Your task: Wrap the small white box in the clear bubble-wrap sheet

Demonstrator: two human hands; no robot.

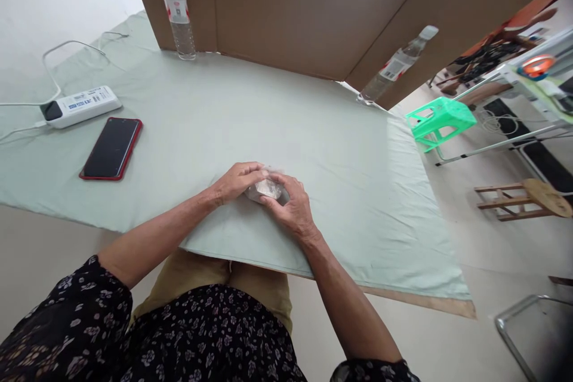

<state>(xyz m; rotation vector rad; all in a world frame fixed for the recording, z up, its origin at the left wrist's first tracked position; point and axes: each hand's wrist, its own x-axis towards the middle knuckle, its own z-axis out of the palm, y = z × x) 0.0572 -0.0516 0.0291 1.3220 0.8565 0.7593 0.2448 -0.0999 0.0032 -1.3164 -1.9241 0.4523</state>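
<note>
A small white item in clear plastic wrapping (267,189) lies on the pale green tablecloth near its front edge; what is inside I cannot make out. My left hand (242,180) rests on its left and upper side, fingers laid over the plastic. Around its right side curls my right hand (293,203), the thumb at the near side and the fingers along the far side. Both hands touch the wrapping, and parts of it are hidden beneath the fingers.
A black phone in a red case (111,149) and a white power strip (83,106) with cables lie at left. Two water bottles, the left one (178,12) and the right one (396,68), stand against a cardboard screen (286,6). On the floor at right are a green stool (443,119) and a wooden stool (532,198).
</note>
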